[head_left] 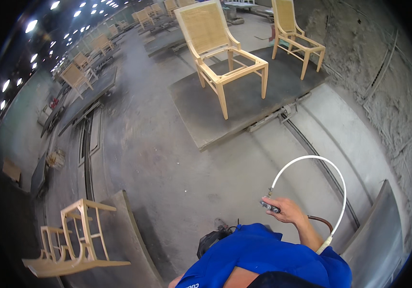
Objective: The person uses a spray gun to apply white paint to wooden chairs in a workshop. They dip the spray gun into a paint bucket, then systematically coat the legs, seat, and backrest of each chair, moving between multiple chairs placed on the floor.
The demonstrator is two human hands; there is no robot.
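My right hand (pixel 286 210) is closed around a small metal spray gun (pixel 270 207), held out in front of my body. From the fitting on the gun a white hose (pixel 344 192) arches up and loops back to my right forearm. A brown hose (pixel 322 220) shows behind the wrist. My left hand does not show; only a bit of skin appears at the lower edge beside the blue shirt (pixel 263 254). Ahead, a bare wooden chair frame (pixel 232 74) with a panelled back and open seat stands on a dark platform (pixel 191 120), apart from my hand.
A second chair frame (pixel 298 45) stands on the same platform. At lower left, chair frames (pixel 83 230) lie tipped on another board (pixel 124 230). Rails (pixel 307 144) run along the floor. A rough grey wall (pixel 374 53) rises at right, and a dark panel (pixel 379 235) leans below it.
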